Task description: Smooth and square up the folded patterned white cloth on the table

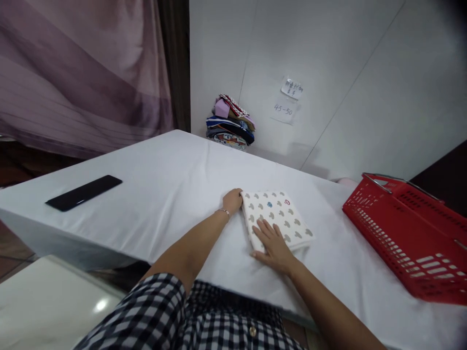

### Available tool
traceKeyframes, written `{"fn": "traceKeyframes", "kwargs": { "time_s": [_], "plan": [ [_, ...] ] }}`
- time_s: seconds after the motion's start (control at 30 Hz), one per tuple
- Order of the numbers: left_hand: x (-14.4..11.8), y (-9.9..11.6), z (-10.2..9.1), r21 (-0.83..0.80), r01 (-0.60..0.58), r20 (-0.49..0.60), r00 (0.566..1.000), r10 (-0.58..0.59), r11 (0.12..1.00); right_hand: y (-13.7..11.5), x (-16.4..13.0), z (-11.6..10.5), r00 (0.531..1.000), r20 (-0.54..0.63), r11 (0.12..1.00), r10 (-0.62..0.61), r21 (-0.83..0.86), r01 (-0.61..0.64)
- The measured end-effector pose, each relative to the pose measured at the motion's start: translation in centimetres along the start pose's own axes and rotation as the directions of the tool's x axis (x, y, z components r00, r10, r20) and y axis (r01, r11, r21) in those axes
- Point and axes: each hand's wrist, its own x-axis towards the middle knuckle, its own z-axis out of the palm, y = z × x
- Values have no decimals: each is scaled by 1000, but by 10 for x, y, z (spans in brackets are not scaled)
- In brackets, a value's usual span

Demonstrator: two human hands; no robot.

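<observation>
A folded white cloth (282, 214) with a grey heart pattern lies flat on the white-covered table (164, 194). My left hand (232, 200) grips its far left corner, fingers curled at the edge. My right hand (273, 243) lies flat on the cloth's near edge, fingers spread and pressing down. A thin bracelet sits on my left wrist.
A red plastic basket (408, 238) stands at the right on the table. A stack of folded colourful cloths (230, 122) rests at the far edge against the wall. A black phone (83, 192) lies at the left. Paper notes (288, 99) hang on the wall.
</observation>
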Motion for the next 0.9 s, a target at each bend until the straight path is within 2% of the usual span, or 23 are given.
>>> {"fn": "traceKeyframes", "kwargs": {
  "time_s": [0.2, 0.37, 0.47, 0.57, 0.63, 0.67, 0.7, 0.77, 0.8, 0.87, 0.9],
  "plan": [
    [19, -7, -3, 39, 36, -11, 999, -36, 999, -2, 0, 7, 999, -19, 997, -32, -74, 30],
    [25, -13, -9, 11, 35, 45, 998, -35, 999, -1, 0, 7, 999, -33, 996, -33, -80, 31],
    [20, -13, -15, -16, 17, 45, 999, -17, 1000, -2, 0, 9, 998, -47, 996, -32, -87, 28],
    [0, -5, -14, -22, -25, -30, 999, 25, 999, -4, 1, 10, 998, -54, 996, -31, -84, 26],
    [-20, 2, -6, -7, -136, -45, 990, 136, 991, -5, 1, 7, 999, -48, 998, -23, -59, 20],
    [-31, 6, -1, 7, -228, -23, 973, 228, 974, -6, 0, 4, 999, -38, 999, -17, -33, 15],
    [-40, 8, 5, 42, -367, 30, 930, 366, 929, -5, 0, 1, 1000, -19, 1000, -13, 5, 13],
    [-53, 11, 15, 117, -514, 142, 855, 498, 850, -1, 0, -9, 999, 35, 992, -15, 128, 10],
    [-57, 13, 18, 154, -543, 189, 836, 515, 825, 3, 1, -15, 999, 51, 977, -10, 215, -2],
    [-60, 16, 20, 215, -531, 245, 842, 481, 820, 17, 6, -25, 998, 26, 919, 55, 390, -61],
    [-60, 19, 19, 237, -525, 258, 845, 468, 817, 26, 11, -29, 992, -19, 885, 127, 453, -105]
  ]
}}
